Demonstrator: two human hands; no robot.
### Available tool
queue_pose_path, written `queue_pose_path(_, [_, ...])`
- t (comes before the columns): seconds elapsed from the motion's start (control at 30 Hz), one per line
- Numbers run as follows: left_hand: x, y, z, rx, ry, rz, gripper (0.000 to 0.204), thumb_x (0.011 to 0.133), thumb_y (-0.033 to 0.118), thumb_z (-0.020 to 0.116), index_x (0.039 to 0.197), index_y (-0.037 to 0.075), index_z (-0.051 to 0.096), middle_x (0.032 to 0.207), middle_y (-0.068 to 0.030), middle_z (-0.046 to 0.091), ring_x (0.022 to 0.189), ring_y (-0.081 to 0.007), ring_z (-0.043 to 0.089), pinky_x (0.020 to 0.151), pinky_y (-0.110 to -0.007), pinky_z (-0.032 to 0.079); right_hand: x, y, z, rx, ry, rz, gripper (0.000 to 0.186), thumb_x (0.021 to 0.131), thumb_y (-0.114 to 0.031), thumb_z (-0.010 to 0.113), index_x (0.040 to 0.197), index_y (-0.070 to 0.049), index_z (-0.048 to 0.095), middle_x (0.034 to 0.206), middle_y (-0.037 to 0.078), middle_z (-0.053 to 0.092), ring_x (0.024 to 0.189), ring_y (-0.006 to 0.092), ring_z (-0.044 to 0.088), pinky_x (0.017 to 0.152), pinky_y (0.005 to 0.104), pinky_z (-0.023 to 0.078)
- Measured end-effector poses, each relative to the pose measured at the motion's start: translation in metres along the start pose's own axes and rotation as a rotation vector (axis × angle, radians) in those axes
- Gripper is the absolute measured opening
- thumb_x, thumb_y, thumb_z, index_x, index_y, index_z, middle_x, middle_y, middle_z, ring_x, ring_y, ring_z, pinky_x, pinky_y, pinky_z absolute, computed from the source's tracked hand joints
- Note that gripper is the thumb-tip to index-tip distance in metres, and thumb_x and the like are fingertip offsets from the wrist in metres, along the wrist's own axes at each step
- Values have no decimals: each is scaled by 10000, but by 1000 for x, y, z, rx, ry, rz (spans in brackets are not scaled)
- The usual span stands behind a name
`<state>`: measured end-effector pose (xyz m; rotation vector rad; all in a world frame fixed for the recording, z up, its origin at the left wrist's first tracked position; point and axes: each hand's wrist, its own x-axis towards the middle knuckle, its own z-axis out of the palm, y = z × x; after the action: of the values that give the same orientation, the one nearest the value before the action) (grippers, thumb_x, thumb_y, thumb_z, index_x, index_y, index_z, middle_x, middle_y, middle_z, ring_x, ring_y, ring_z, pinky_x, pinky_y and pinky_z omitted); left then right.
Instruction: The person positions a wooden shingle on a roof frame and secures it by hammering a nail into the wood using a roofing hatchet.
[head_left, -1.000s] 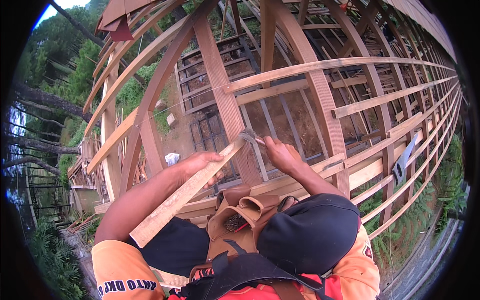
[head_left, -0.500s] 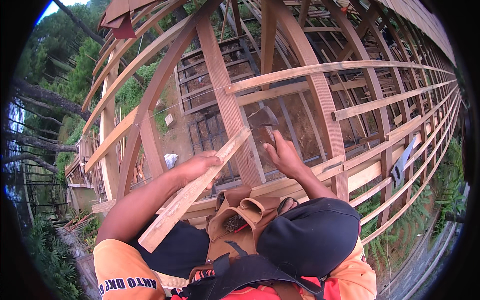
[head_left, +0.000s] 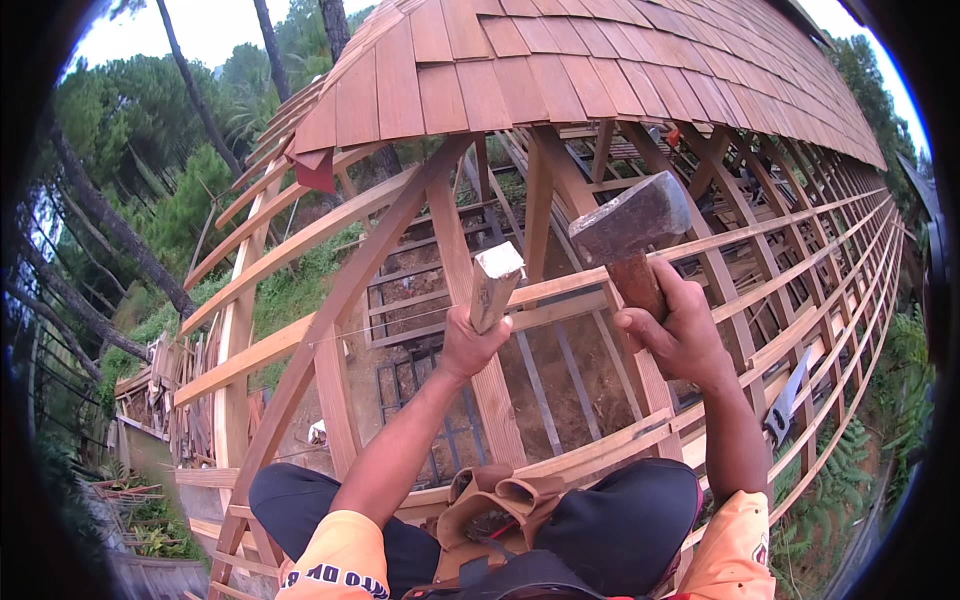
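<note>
The shingled roof [head_left: 600, 70] is spreading wide, far above and beyond the fingers, reddish wooden shingles lapping in rows. Below it the timber frame [head_left: 300, 360] of rafters and battens is running under both hands, open ground showing through the gaps. The person is sitting on the frame, dark trousers and orange sleeves coming in from the lower edge, a leather tool pouch [head_left: 500, 500] lying in the lap, well below the fingers. Off to the right of the right-hand fingers a handsaw [head_left: 785, 405] is resting on the battens. The right hand [head_left: 680, 330] is raising a hammer [head_left: 630, 225], fingers clenched around the handle, the rusty steel head standing just above them. The left hand [head_left: 470, 340] is gripping a short wooden piece [head_left: 493, 285], fingers wrapped around its lower end, its pale cut end pointing up above them, just left of the hammer head and apart from it.
</note>
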<state>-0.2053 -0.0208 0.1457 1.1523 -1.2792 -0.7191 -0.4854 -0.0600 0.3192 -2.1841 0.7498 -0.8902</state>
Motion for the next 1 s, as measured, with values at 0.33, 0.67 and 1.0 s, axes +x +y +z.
queue_pose_path(0.33, [5,8,6,109,120,57,180,797,150,694,840,-9,623,679,-47,565,672,-88,534,609,-318,469,30,-91,-32,61,254,-207,355,934,-181,721,1140,-10,487,686,96,544,560,158,576,508,331,418])
queue_pose_path(0.67, [9,19,9,153,121,108,169,798,147,686,848,-3,624,653,-53,562,640,-95,537,595,-320,475,34,-105,-49,18,298,-237,330,959,-208,704,1100,2,492,738,64,546,550,128,525,519,285,410])
queue_pose_path(1.0, [18,3,1,192,160,72,198,802,165,697,803,-3,593,644,-103,583,617,-155,584,589,-368,477,15,-66,-21,-421,-1,-279,392,896,-146,730,1132,-11,446,762,217,565,694,443,576,584,429,446])
